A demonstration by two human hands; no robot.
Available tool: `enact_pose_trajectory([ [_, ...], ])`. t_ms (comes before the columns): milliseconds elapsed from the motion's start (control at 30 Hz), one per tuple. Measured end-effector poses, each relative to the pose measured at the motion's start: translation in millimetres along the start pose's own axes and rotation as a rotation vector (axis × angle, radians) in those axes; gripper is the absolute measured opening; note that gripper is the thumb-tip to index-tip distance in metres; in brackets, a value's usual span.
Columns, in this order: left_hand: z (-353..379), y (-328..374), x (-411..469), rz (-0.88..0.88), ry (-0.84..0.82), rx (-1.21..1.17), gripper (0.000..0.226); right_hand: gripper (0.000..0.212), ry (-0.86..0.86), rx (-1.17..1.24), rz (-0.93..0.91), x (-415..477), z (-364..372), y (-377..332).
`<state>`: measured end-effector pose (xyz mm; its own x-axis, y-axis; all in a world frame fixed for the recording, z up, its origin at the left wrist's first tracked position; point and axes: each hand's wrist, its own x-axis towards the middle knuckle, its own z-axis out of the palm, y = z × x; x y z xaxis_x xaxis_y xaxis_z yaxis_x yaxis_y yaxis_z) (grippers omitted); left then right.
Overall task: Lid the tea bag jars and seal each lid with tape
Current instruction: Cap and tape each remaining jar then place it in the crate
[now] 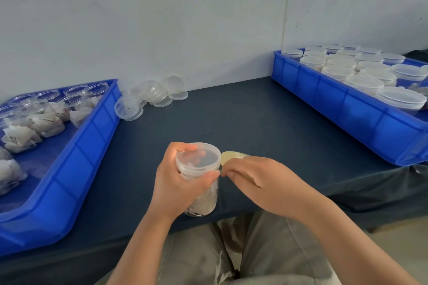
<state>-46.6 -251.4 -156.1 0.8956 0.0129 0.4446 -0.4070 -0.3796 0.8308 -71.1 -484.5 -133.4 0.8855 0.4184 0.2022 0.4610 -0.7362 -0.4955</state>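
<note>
A clear plastic jar (203, 201) filled with tea bags stands near the table's front edge, with a translucent lid (198, 154) on top. My left hand (176, 180) grips the jar, fingers round the far side and thumb on the near side just under the lid. My right hand (257, 180) holds a yellowish roll of tape (229, 156) right of the jar, its fingertips pinching near the tape's end by the jar's lid edge. Most of the roll is hidden by my right hand.
A blue tray (76, 152) at the left holds several open jars of tea bags. Loose lids (150, 97) lie in a pile by the wall. A blue tray (347, 109) at the right holds several lidded jars. A dark cloth covers the table (243, 118).
</note>
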Motion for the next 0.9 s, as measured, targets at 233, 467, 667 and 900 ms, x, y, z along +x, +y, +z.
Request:
enact_pose_trajectory([
  [233,23,13,-8,0.126,0.125,0.19,0.066,0.018,0.18,-0.106,0.201,3,11,-8],
  [467,27,13,-7,0.239,0.075,0.237,0.072,0.024,0.237,-0.227,0.232,5,16,0],
  [667,13,-3,-1,-0.012,0.084,0.002,0.059,0.02,0.165,-0.113,0.142,6,8,13],
  [900,3,-10,14,-0.007,-0.074,-0.112,0.053,0.023,0.147,-0.172,0.154,1,-12,30],
])
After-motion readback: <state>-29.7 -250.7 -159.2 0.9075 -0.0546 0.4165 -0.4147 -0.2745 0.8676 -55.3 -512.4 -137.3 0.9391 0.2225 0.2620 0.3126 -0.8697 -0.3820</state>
